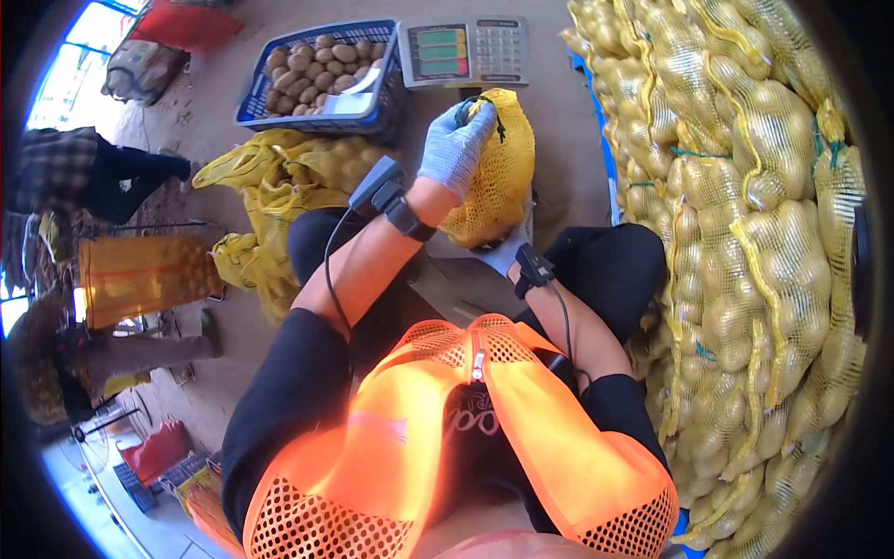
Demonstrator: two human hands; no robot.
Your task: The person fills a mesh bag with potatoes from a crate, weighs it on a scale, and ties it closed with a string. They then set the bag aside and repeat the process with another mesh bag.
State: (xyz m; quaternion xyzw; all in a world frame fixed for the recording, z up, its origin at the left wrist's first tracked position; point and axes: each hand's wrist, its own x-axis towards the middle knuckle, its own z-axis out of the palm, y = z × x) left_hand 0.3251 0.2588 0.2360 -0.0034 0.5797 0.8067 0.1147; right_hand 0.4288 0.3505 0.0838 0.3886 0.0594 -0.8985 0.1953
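Observation:
A filled yellow mesh bag (496,177) is in front of me, between my knees. My left hand (454,144), in a pale grey glove, is closed around the bag's gathered neck, where a dark green tie shows. Low against the near side of the bag is my right hand (505,253), also gloved, holding its bottom; most of its fingers are hidden by the bag. What the bag contains is hard to make out through the mesh.
A blue crate (391,110) of loose potatoes stands ahead on the left, beside a scale panel (466,51) with a keypad. Yellow mesh sacks (270,177) lie on the left floor. Stacked potato sacks (745,233) fill the right. Other people (121,177) are at far left.

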